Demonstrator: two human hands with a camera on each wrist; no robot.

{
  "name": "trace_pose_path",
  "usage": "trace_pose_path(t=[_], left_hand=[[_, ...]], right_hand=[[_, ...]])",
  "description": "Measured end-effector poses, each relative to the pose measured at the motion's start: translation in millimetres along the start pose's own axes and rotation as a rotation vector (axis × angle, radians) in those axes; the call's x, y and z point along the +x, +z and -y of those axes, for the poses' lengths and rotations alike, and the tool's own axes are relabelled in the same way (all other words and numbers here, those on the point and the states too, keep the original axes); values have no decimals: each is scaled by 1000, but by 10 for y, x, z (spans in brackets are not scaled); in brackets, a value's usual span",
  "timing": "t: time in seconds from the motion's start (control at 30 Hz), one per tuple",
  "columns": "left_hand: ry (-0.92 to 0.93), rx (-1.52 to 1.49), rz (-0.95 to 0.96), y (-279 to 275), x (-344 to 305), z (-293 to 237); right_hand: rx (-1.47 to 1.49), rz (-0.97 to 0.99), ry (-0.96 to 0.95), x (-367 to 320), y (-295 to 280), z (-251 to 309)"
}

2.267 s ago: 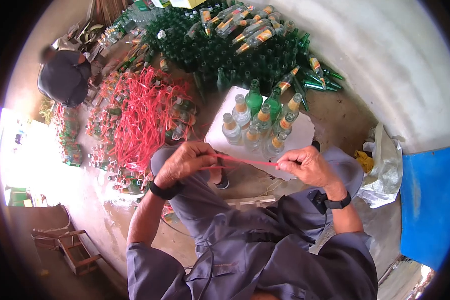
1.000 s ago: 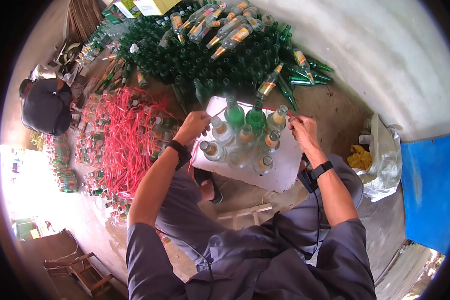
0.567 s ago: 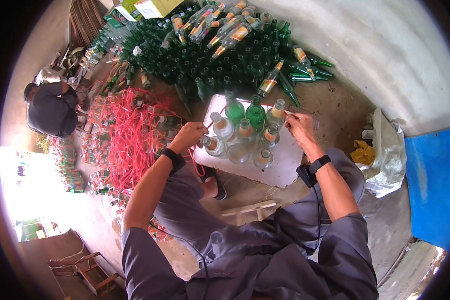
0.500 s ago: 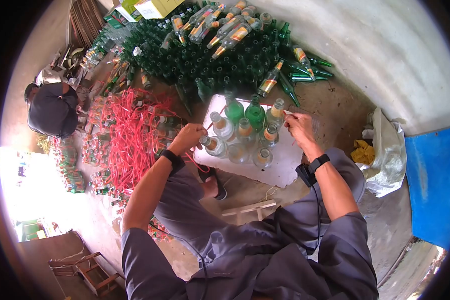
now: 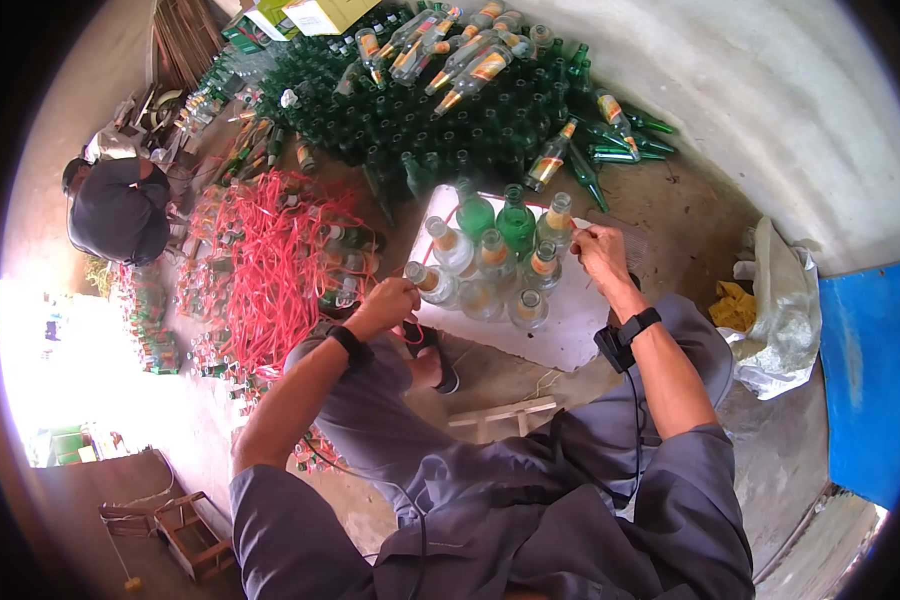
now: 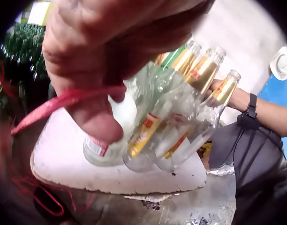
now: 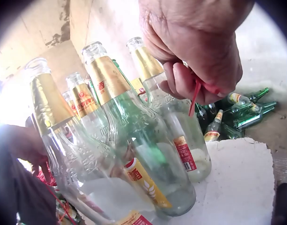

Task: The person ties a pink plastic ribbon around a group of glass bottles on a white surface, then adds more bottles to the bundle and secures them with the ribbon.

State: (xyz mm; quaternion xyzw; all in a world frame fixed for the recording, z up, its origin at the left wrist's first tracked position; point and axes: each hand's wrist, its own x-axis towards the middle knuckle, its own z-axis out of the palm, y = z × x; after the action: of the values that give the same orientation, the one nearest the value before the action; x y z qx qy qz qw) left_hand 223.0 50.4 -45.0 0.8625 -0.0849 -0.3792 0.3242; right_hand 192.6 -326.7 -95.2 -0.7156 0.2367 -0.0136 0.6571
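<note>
- Head: The left hand [image 5: 385, 308] and right hand [image 5: 602, 257] are apart, either side of upright bottles [image 5: 516, 225] on a board [image 5: 565, 345]. Glass: rigid, likely slippery and breakable, best held at the neck.
- Left wrist: The left hand pinches a red strip [image 6: 45, 108], which looks light, flat and limp; a grip near an end should suit it.
- Right wrist: Curled fingers pinch red strip beside a bottle's shoulder; its full path cannot be traced.

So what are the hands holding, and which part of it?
A red strip. The left hand pinches it partway along; the right hand pinches it too, but I can't tell if that's an end.
</note>
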Motion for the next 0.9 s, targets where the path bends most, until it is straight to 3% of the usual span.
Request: trace_pose_path(t=[0.07, 0.4, 0.53, 0.73, 0.9], left_hand=[[-159, -294, -163, 168, -19, -18], [-2, -381, -404, 524, -6, 224], [-18, -367, -386, 481, 96, 375], [-243, -615, -423, 361, 347, 402], [-188, -576, -403, 408, 563, 530]], right_hand=[[-23, -10, 8, 1, -5, 3], [-162, -32, -27, 57, -26, -109], [-165, -50, -64, 57, -13, -136], [-214, -146, 7, 169, -27, -158], [-330, -189, 4, 266, -24, -230]])
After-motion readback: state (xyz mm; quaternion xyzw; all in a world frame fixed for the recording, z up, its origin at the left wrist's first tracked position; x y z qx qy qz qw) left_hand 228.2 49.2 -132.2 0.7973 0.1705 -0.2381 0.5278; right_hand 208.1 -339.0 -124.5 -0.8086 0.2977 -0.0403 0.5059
